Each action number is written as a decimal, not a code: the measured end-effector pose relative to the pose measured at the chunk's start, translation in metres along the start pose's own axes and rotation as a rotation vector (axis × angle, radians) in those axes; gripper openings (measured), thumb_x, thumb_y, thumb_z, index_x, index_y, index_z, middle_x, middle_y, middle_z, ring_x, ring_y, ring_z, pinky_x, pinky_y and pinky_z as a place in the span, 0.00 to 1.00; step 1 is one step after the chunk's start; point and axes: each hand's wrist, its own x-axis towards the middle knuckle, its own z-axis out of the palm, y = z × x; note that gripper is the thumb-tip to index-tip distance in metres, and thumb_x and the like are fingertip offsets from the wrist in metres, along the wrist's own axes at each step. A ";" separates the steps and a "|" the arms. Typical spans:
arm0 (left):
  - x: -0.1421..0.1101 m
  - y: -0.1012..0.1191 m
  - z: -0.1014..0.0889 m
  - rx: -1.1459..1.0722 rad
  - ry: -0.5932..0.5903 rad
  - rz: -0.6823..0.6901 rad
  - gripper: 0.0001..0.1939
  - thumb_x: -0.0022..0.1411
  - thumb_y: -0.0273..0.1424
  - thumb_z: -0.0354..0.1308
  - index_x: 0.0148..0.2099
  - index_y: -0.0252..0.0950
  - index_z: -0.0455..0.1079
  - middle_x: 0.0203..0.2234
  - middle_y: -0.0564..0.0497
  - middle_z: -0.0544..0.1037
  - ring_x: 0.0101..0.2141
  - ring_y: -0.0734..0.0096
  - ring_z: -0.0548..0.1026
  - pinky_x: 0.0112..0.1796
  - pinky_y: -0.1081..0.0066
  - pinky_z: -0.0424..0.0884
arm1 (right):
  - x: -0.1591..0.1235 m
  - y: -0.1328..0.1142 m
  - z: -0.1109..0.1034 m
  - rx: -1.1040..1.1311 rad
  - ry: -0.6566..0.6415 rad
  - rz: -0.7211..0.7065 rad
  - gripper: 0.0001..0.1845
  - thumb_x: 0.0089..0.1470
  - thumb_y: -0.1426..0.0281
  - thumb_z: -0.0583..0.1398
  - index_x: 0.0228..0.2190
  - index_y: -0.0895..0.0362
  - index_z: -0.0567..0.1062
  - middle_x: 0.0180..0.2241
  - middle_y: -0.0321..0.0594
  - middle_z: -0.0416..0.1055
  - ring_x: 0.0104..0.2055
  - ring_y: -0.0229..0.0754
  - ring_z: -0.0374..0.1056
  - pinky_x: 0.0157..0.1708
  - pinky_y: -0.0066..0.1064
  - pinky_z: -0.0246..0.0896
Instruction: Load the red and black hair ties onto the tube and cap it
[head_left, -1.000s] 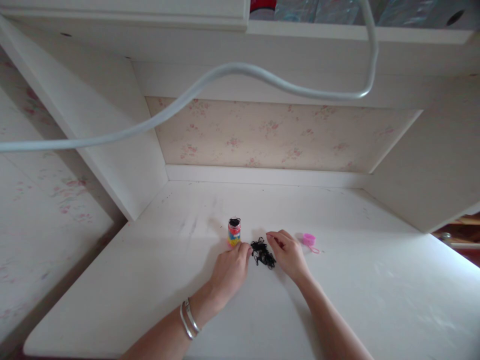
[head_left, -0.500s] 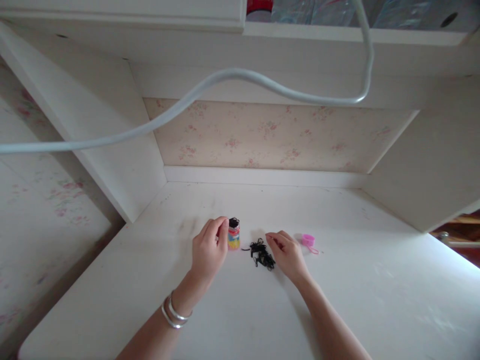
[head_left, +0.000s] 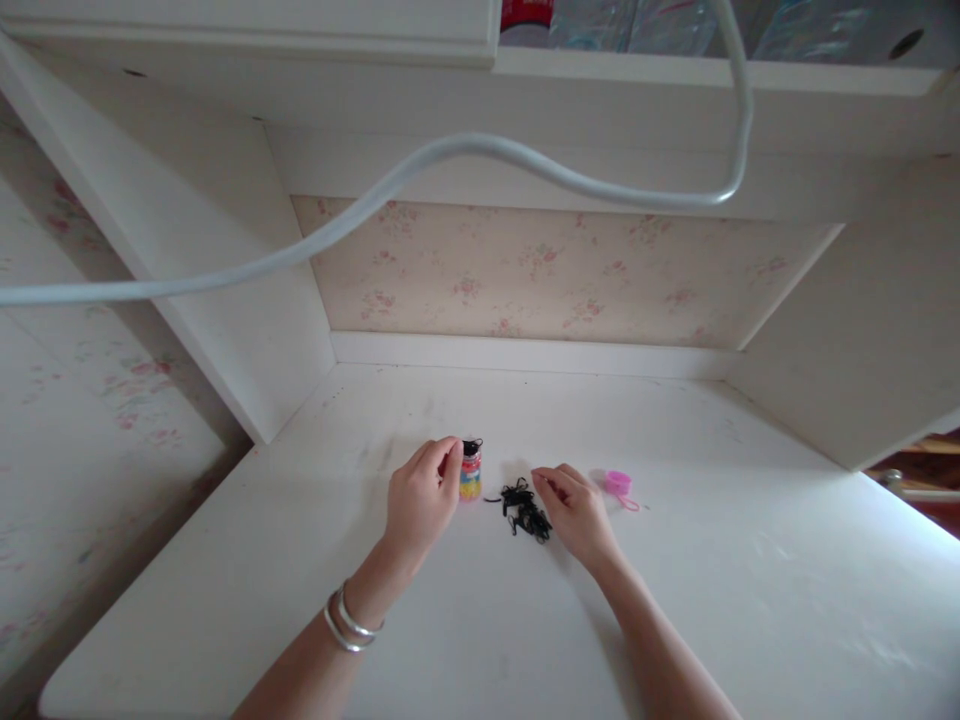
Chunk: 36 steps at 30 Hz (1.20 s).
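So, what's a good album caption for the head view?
Left hand by a colourful jar, right hand beside black loops, a pink lid close by.

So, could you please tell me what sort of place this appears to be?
Probably a room in a home: a broad, smooth white desktop lies below a white overhead cabinet, and cream wallpaper with pink flowers covers the wall behind.
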 end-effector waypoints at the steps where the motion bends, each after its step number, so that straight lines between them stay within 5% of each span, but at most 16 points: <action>1: 0.000 0.000 0.000 -0.002 -0.001 0.001 0.12 0.68 0.34 0.48 0.40 0.36 0.72 0.29 0.51 0.76 0.27 0.75 0.71 0.31 0.75 0.64 | 0.000 0.000 0.000 0.002 -0.001 -0.002 0.18 0.60 0.59 0.53 0.32 0.55 0.78 0.30 0.40 0.70 0.27 0.39 0.65 0.28 0.30 0.59; 9: 0.001 -0.002 -0.004 -0.017 -0.002 -0.022 0.12 0.67 0.34 0.49 0.39 0.36 0.71 0.29 0.52 0.76 0.28 0.75 0.71 0.32 0.75 0.64 | 0.000 -0.012 0.002 0.065 -0.002 0.003 0.17 0.60 0.60 0.54 0.34 0.56 0.78 0.28 0.39 0.69 0.26 0.37 0.63 0.27 0.29 0.58; 18: -0.006 -0.008 -0.013 -0.026 -0.040 -0.039 0.12 0.67 0.34 0.48 0.45 0.37 0.71 0.31 0.51 0.76 0.28 0.75 0.72 0.32 0.75 0.66 | 0.014 -0.084 0.002 0.030 -0.123 -0.094 0.19 0.61 0.61 0.52 0.50 0.51 0.72 0.28 0.35 0.66 0.24 0.34 0.60 0.27 0.26 0.57; 28: -0.010 -0.006 -0.006 0.075 -0.223 -0.122 0.22 0.62 0.43 0.52 0.55 0.38 0.66 0.30 0.53 0.74 0.30 0.72 0.73 0.33 0.74 0.68 | 0.028 -0.113 0.004 -0.241 -0.234 -0.172 0.19 0.61 0.65 0.51 0.52 0.48 0.70 0.38 0.38 0.69 0.30 0.36 0.67 0.34 0.28 0.59; 36: -0.008 -0.007 -0.005 0.093 -0.286 -0.133 0.17 0.66 0.42 0.47 0.50 0.41 0.67 0.29 0.54 0.74 0.27 0.73 0.72 0.30 0.75 0.65 | 0.032 -0.126 0.003 -0.497 -0.334 -0.170 0.21 0.57 0.69 0.52 0.51 0.45 0.71 0.40 0.37 0.69 0.32 0.37 0.68 0.32 0.28 0.55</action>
